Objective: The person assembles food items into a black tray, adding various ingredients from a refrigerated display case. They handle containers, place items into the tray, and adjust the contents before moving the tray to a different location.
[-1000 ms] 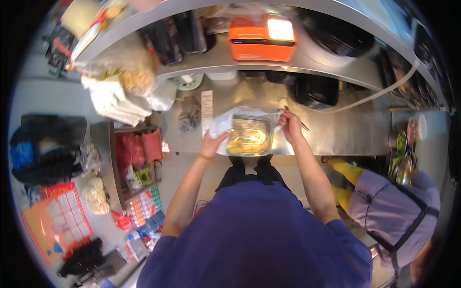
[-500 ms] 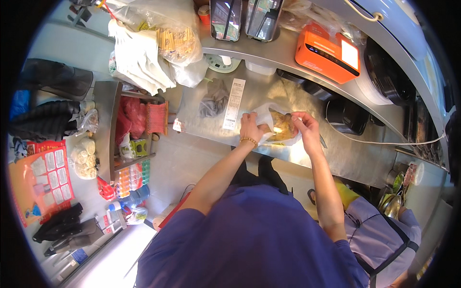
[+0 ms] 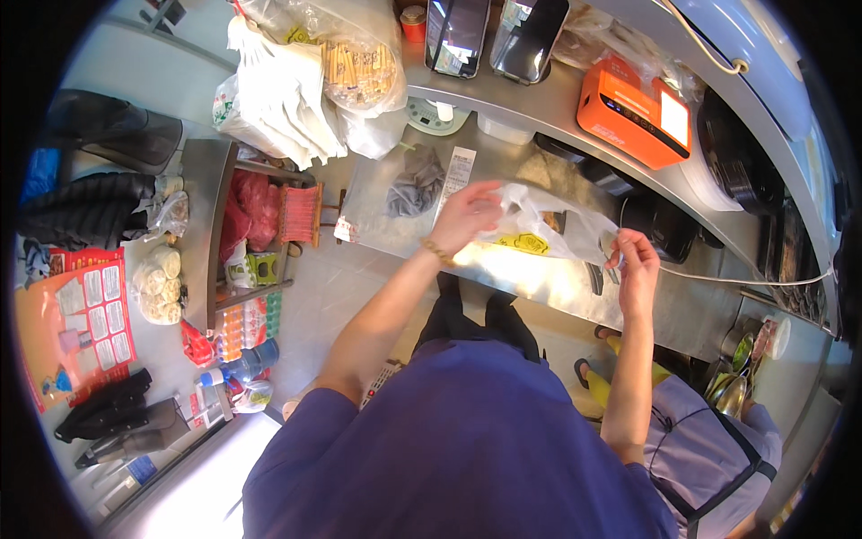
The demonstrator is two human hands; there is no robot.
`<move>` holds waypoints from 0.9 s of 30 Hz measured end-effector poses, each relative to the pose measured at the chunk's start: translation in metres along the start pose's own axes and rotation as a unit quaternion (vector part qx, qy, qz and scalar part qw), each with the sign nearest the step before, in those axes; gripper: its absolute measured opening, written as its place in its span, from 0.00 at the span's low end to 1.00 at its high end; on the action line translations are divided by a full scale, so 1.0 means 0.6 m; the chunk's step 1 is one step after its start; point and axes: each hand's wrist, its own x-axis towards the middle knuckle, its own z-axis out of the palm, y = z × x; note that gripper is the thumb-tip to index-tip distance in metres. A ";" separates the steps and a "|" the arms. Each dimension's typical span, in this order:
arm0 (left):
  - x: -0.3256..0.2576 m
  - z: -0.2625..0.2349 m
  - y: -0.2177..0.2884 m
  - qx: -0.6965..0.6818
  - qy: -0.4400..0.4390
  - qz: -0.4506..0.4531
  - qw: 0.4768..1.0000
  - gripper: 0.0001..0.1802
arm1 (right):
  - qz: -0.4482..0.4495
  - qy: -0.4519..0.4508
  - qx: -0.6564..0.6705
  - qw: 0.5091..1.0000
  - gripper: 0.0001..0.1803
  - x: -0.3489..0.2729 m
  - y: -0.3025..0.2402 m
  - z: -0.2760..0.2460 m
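Observation:
A thin, whitish see-through plastic bag (image 3: pixel 575 235) with a yellow printed mark stretches over the steel counter (image 3: pixel 368 199) between my hands. My right hand (image 3: pixel 635 256) pinches its right end between thumb and fingers. At the left end, my left hand (image 3: pixel 469 217), with a beaded bracelet on the wrist, has its fingertips closed on the bag, somewhat blurred. Something brown shows through a gap in the bag; the rest of it is hidden. Left of my left hand lie a long printed paper slip (image 3: pixel 458 171) and a crumpled grey cloth (image 3: pixel 416 182).
Above the counter a shelf carries an orange printer-like device (image 3: pixel 633 112), two phone-like screens (image 3: pixel 456 36) and a bag of wrapped sticks (image 3: pixel 359 72). A green-and-white scale (image 3: pixel 435 117) stands below it. A white cable (image 3: pixel 745 278) crosses at right. Another person (image 3: pixel 709 449) is close at my right.
The plastic bag with the yellow mark now spans my hands, covering most of the brown food in its white wrap. My right hand has moved right, and my hands are farther apart.

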 end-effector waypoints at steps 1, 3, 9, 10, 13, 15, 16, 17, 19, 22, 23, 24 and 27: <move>0.014 -0.037 -0.025 0.111 0.054 0.009 0.992 0.20 | -0.014 -0.005 -0.019 1.000 0.05 0.005 0.012 -0.007; 0.054 -0.123 -0.114 0.326 0.159 0.026 0.932 0.22 | -0.046 0.013 -0.046 0.998 0.06 0.008 0.016 -0.005; 0.112 -0.157 -0.227 0.553 0.253 -0.104 0.787 0.24 | -0.143 0.088 -0.189 0.968 0.15 -0.009 -0.002 0.021; 0.112 -0.158 -0.235 0.533 0.267 -0.119 0.794 0.22 | -0.212 0.147 -0.278 0.925 0.16 -0.017 -0.004 0.020; 0.070 -0.204 -0.274 0.239 0.210 -0.071 0.945 0.15 | -0.305 0.165 -0.410 0.843 0.14 -0.069 -0.037 0.026; 0.013 -0.176 -0.236 0.223 0.102 0.002 0.969 0.10 | -0.109 0.039 -0.319 0.941 0.12 -0.095 0.012 0.018; -0.028 -0.125 -0.178 0.177 0.046 0.016 0.983 0.09 | 0.040 -0.045 -0.218 0.974 0.15 -0.095 0.045 0.024; -0.074 -0.074 -0.118 0.128 -0.008 0.024 0.991 0.07 | 0.102 -0.120 -0.134 0.978 0.23 -0.084 0.102 0.037; -0.120 -0.043 -0.092 0.319 -0.115 0.086 0.937 0.09 | 0.182 -0.183 0.009 0.966 0.34 -0.066 0.141 0.103; -0.124 0.006 -0.086 0.294 -0.124 0.055 0.946 0.10 | 0.147 -0.175 0.160 0.960 0.26 -0.032 0.164 0.158; -0.115 0.015 -0.076 0.355 -0.118 0.053 0.926 0.10 | 0.119 -0.149 0.162 0.968 0.22 -0.021 0.178 0.156; -0.107 0.022 -0.073 0.366 -0.108 0.047 0.923 0.10 | 0.135 -0.136 0.251 0.949 0.20 -0.025 0.158 0.154; -0.077 0.041 -0.070 0.419 -0.129 0.048 0.897 0.10 | 0.137 -0.083 0.337 0.928 0.13 -0.043 0.104 0.140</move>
